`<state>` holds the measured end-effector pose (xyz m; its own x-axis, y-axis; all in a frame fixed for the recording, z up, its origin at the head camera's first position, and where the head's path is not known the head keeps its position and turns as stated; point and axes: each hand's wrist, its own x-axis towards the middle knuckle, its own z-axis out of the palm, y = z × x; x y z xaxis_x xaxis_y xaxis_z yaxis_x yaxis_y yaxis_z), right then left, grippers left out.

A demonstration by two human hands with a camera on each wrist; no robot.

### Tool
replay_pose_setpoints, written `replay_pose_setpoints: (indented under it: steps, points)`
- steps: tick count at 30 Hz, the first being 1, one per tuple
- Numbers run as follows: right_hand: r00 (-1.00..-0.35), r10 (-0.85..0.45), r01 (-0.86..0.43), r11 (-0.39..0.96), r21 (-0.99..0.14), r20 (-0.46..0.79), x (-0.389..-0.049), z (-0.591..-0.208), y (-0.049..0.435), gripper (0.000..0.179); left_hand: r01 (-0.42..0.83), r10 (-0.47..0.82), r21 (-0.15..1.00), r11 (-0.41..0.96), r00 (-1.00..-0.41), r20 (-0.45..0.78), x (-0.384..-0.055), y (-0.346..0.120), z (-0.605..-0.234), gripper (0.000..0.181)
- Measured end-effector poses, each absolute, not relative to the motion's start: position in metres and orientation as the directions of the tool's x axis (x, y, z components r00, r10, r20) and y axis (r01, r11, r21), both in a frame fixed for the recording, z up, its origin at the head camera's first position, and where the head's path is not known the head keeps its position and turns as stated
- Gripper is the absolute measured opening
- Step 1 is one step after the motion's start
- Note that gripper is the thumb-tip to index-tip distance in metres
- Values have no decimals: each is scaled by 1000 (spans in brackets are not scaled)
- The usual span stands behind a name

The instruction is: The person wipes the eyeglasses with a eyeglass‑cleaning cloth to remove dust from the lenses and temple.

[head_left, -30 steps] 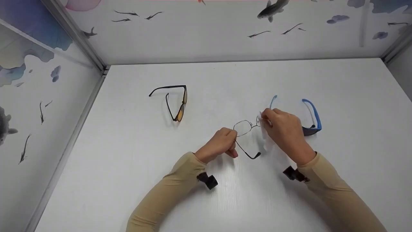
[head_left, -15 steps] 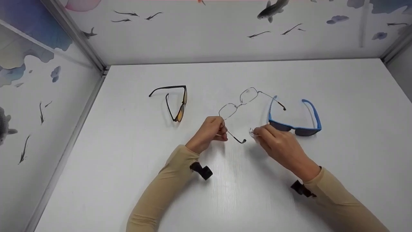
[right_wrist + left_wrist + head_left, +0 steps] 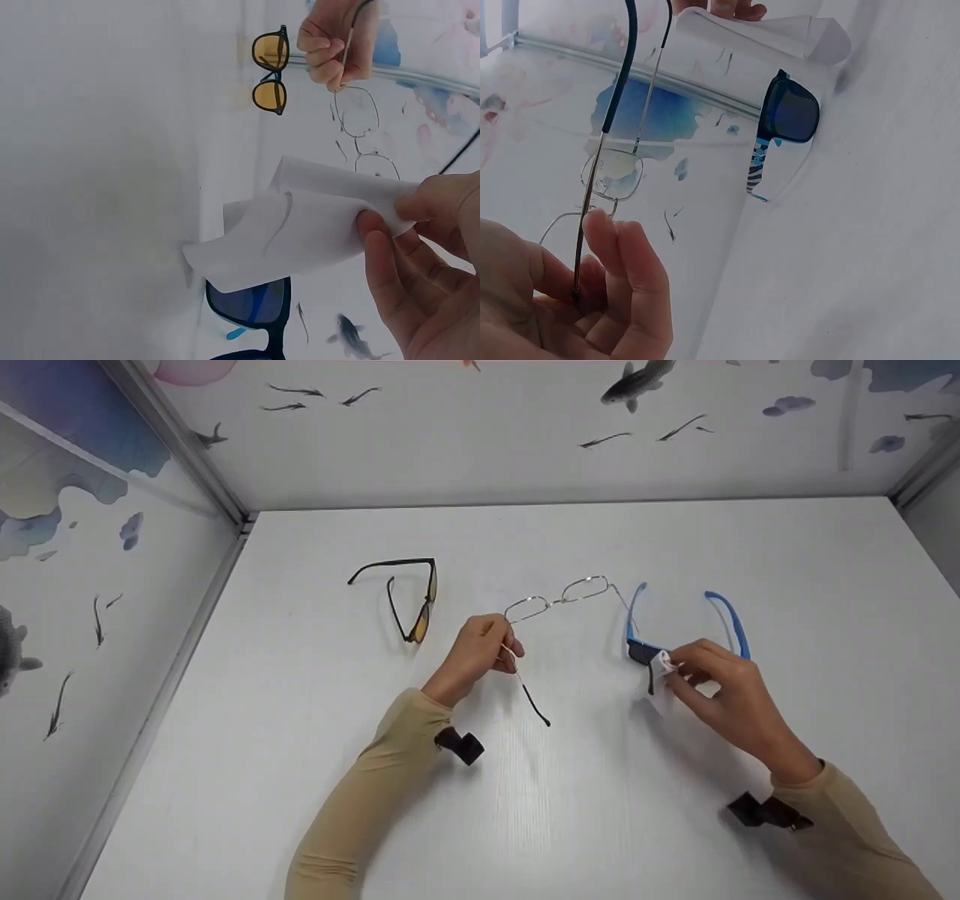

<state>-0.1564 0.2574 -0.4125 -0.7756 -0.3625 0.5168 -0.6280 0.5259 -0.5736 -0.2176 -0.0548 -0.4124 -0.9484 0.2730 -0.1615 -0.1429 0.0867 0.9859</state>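
Note:
My left hand point(image 3: 480, 649) pinches a pair of thin wire-rimmed eyeglasses point(image 3: 534, 703) near one hinge, holding them above the table with both temples unfolded. In the left wrist view the dark-tipped temple point(image 3: 619, 86) rises past the curled fingers. My right hand point(image 3: 731, 697) pinches a folded white cloth point(image 3: 660, 663) between thumb and fingers; the cloth point(image 3: 300, 232) hangs in loose folds in the right wrist view. The far temple's dark tip shows beside the cloth in the head view; whether they touch I cannot tell. Blue-framed sunglasses point(image 3: 739, 631) lie below, partly hidden by cloth and hand.
Black-framed glasses with amber lenses point(image 3: 421, 622) stand unfolded on the white table point(image 3: 315, 780), left of my left hand. Panels printed with fish point(image 3: 630, 386) enclose the back and left sides. Each wrist carries a small black camera point(image 3: 461, 746).
The eyeglasses have moved left and tilted, with my left hand shifting left and away from me. My right hand took the cloth off the lens area, drew back, then moved right, over the sunglasses.

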Motion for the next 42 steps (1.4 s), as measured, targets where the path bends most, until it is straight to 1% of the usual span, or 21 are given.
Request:
replay_pose_setpoints:
  steps: [4, 12, 17, 20, 32, 37, 42]
  points:
    - [-790, -342, -612, 504, -610, 509, -155, -408, 267, 36, -141, 282, 986, 84, -946, -159, -218, -55, -411, 32]
    - [-733, -423, -680, 446, -582, 533, -144, -387, 270, 49, -183, 293, 982, 50, -937, -189, -218, -54, -410, 28]
    - [-721, -453, -693, 440, -572, 525, -141, -380, 266, 50, -209, 305, 977, 44, -928, -212, -218, -54, -411, 28]
    - [-735, -448, -678, 459, -574, 510, -143, -381, 265, 46, -210, 312, 976, 52, -925, -215, -216, -53, -412, 29]
    - [-827, -385, -562, 578, -592, 409, -159, -390, 266, 33, -216, 383, 971, 97, -893, -237, -204, -44, -413, 28]
    - [-839, -357, -542, 607, -580, 411, -169, -390, 265, 28, -217, 435, 969, 117, -866, -246, -199, -39, -411, 28]
    - [-867, -300, -489, 663, -567, 397, -175, -390, 262, 23, -214, 489, 969, 123, -837, -246, -194, -34, -410, 30]
